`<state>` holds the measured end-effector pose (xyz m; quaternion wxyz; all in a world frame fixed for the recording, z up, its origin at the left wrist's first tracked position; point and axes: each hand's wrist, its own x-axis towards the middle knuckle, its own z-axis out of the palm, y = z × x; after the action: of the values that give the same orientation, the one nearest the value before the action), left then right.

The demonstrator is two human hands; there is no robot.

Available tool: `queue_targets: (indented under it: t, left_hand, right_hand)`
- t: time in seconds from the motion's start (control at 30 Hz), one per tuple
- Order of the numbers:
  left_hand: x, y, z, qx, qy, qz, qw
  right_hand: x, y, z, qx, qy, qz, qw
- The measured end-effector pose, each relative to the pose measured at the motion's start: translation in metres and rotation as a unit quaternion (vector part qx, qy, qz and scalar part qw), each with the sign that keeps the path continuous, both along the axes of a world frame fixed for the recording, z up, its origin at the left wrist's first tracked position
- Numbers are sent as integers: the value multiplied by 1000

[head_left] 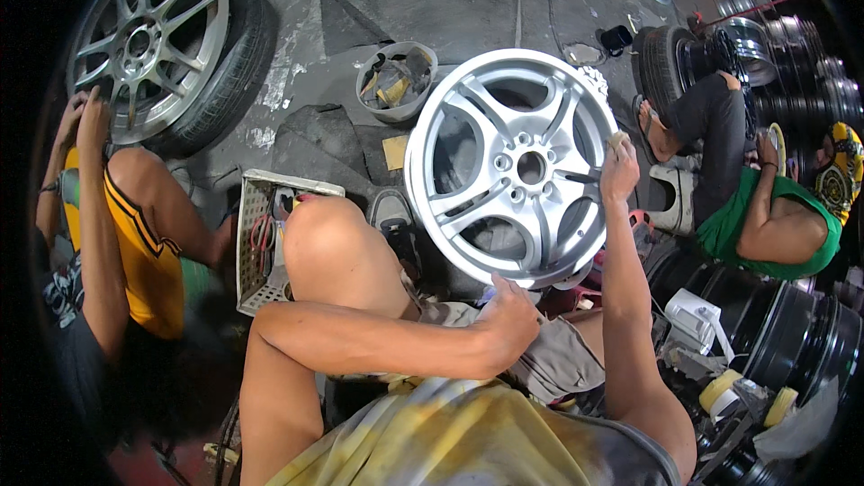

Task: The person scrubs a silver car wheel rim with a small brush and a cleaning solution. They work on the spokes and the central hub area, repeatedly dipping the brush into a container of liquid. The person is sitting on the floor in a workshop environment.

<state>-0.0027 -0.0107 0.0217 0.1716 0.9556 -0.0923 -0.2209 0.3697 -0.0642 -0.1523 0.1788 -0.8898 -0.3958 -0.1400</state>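
A silver alloy wheel rim (531, 126) with split spokes stands tilted in front of my knees, its face turned toward me. My right hand (619, 171) is closed at the rim's right edge, pinching a small tan piece, perhaps sandpaper, against it. At the rim's lower edge my left hand (508, 315) is closed, its fingers curled. A bit of bluish material shows by the left fingertips; what it is I cannot make out. My bare knee (333, 238) is left of the rim.
A white bucket (427, 108) of scraps stands beyond the rim, near a tan square sheet (395, 152). A plastic basket (252, 283) with tools sits left. Co-workers sit on both sides; the left one touches another rim (184, 4). Black rims (783, 342) are stacked at right.
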Motion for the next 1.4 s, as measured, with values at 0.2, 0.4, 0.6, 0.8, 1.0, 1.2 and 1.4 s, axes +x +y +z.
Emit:
queue_targets:
  t: [0.2,0.4,0.6,0.8,1.0,1.2,1.4]
  left_hand:
    - [7,-6,-5,17,23,-24,999]
    - [23,-10,-3,12,-8,1,1000]
    - [9,-6,6,22,-41,-23,999]
    - [8,-19,-4,17,-41,-47,998]
    - [25,-32,-4,13,-20,-24,999]
    - [30,-28,36,-54,-176,-50,982]
    - [38,5,28,57,-127,13,990]
  right_hand:
    - [-29,147,-10,53,57,151,986]
    - [38,111,-17,-18,-1,143,990]
    - [-16,-87,26,-108,13,99,989]
    - [-214,-141,32,-151,75,50,984]
    - [-277,-119,31,-80,145,-1,986]
    - [-209,-55,51,268,470,-166,824]
    - [-134,-8,-11,72,46,75,993]
